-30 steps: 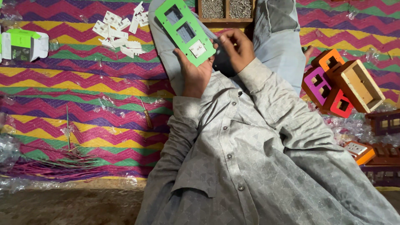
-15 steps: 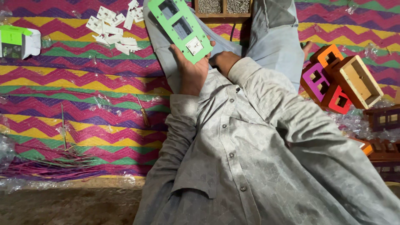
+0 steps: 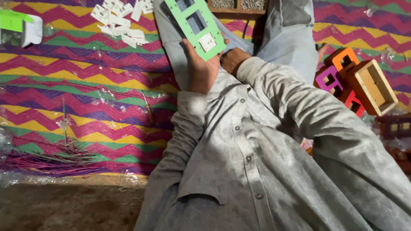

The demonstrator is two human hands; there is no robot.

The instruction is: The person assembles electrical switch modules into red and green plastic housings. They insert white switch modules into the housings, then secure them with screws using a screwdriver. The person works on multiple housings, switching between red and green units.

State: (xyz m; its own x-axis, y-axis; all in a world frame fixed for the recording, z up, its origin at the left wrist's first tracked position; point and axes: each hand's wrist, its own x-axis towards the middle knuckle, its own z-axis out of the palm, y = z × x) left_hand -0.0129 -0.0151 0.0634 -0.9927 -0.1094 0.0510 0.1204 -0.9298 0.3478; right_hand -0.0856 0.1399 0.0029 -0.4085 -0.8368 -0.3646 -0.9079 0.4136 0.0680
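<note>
Nearest the camera: the person's grey buttoned shirt (image 3: 239,171) fills the lower frame; they appear to sit on the floor with legs stretched forward.

Left forearm rises from the lap. Left hand (image 3: 201,68) holds the green panel (image 3: 196,25) from below, palm under its near end, fingers closed around the lower edge, thumb side against the left rim. The panel is tilted, long axis running up and to the left, face toward the camera, probably so its openings can be seen. It has rectangular cut-outs; the nearest one carries a white square insert (image 3: 207,42), and the farther ones look empty.

Right hand (image 3: 233,60) sits just beside the panel's lower right corner, down against the lap, knuckles up. Cannot tell whether its fingers are curled on anything; they are hidden beneath the hand.

Floor covering: a woven mat (image 3: 77,94) in zigzag bands of pink, yellow, green and purple. On it to the left, a thin screwdriver-like tool (image 3: 148,111) lies within arm's reach.

To the right, near the knee: an open wooden box (image 3: 371,87) piled with orange, purple and red frames (image 3: 338,72), stacked loosely together.

Farther, upper left: a scatter of white inserts (image 3: 122,19) on the mat, near the panel's far end. Far left edge: a green-and-white container (image 3: 19,28).
</note>
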